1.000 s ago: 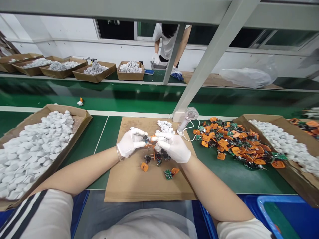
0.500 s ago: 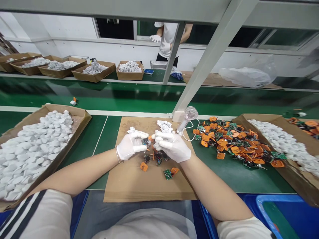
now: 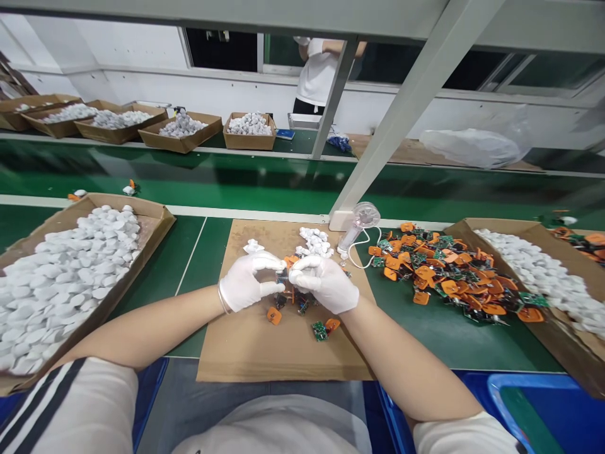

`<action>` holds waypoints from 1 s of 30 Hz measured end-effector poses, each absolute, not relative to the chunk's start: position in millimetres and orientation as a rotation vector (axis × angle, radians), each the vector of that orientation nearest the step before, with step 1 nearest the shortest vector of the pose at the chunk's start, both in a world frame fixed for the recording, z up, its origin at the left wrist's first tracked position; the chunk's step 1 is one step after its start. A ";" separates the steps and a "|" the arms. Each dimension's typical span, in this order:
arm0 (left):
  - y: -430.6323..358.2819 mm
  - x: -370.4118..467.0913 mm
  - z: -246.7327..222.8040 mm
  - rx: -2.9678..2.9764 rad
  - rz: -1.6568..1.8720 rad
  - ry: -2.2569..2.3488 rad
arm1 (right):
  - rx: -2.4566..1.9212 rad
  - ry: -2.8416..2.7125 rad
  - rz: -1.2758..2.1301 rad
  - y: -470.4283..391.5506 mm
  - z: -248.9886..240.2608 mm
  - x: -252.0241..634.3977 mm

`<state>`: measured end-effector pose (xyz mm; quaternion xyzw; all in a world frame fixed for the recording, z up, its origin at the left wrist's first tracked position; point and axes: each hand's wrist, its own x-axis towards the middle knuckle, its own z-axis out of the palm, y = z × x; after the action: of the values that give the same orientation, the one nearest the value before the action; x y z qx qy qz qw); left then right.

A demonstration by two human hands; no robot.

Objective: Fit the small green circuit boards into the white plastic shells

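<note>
- Small dark electronic part (image 3: 282, 276) sits at the fingertips of the left hand, between thumb and fingers, near the middle of the frame, just left of the right hand's fingertips.
- Its facing and long axis are too small and too hidden by the fingers to tell.
- White-gloved left hand (image 3: 244, 284) is part open, thumb below and fingers above, with the part pinched at the tips.
- White-gloved right hand (image 3: 328, 285) has its fingertips drawn together beside the part; whatever lies between them cannot be told apart from the glove.
- Beneath both hands, at the centre, lies a flat brown cardboard sheet (image 3: 283, 362), with a loose green circuit board (image 3: 320, 331) beside an orange squarish piece (image 3: 333, 324) below the right hand.
- White rounded pieces (image 3: 316, 243) lie in a heap just above the right hand.
- Right of centre, a clear handheld fan (image 3: 366, 215) stands near a large pile of orange-and-green electronic parts (image 3: 439, 271).
</note>
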<state>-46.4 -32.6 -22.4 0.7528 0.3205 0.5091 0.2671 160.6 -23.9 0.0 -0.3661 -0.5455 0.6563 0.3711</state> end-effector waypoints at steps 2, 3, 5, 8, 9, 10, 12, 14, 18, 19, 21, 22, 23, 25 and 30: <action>-32.1 -46.4 -20.9 2.125 1.363 0.842 | -0.894 -1.477 1.633 -22.2 0.7 160.5; -31.9 -46.3 -19.8 2.165 1.337 0.841 | -0.874 -1.506 1.625 -21.8 1.3 160.2; -31.7 -45.7 -17.7 2.231 1.280 0.840 | -0.845 -1.538 1.636 -22.1 3.1 158.9; -32.2 -44.1 -15.9 2.278 1.277 0.827 | -0.838 -1.478 1.704 -25.9 6.3 154.9; -32.4 -43.6 -15.9 2.281 1.302 0.817 | -0.844 -1.416 1.737 -27.6 7.3 153.2; -32.4 -43.2 -16.0 2.278 1.328 0.812 | -0.851 -1.344 1.770 -29.3 8.2 151.5; -32.3 -43.0 -16.8 2.260 1.355 0.818 | -0.861 -1.220 1.819 -31.9 9.5 148.8; -32.0 -43.3 -17.5 2.239 1.352 0.849 | -0.871 -1.168 1.832 -33.2 10.4 147.4; -31.6 -44.3 -18.3 2.267 1.323 0.879 | -0.901 -1.193 1.835 -32.8 11.3 148.9; -31.5 -44.6 -18.4 2.285 1.312 0.880 | -0.913 -1.211 1.836 -32.6 11.3 149.8; -31.5 -45.2 -18.4 2.317 1.283 0.880 | -0.945 -1.250 1.829 -32.1 11.1 151.5; -31.7 -45.5 -18.3 2.327 1.269 0.877 | -0.961 -1.267 1.825 -31.9 10.9 152.3; -31.9 -45.8 -18.0 2.333 1.259 0.868 | -0.975 -1.276 1.827 -31.8 10.8 153.0; -32.9 -46.3 -16.8 2.337 1.239 0.834 | -0.979 -1.264 1.857 -31.5 10.9 154.0; -37.6 -45.7 -12.2 2.303 1.171 0.795 | -0.846 -1.227 2.066 -31.0 12.6 155.1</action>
<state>-45.7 -37.6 -12.2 0.8315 0.2872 0.4228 0.2176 155.1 -31.0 12.6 -0.3175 -0.4605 0.7756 0.2926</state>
